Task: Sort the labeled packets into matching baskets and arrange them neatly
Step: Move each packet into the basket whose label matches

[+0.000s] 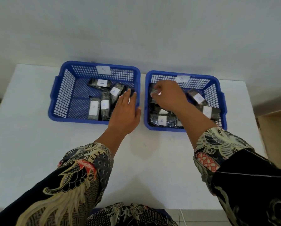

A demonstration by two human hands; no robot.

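While hands (126,110) reach in, packets (104,106) lie beneath.

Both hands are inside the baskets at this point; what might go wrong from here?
1. The packets in the left basket lie at mixed angles; the left hand, flat on them, may push them further askew.
2. The right hand pinches a packet whose label is hidden, so a mis-sort in the right basket could pass unnoticed.
3. Labels are faint and blurred, hard to verify.
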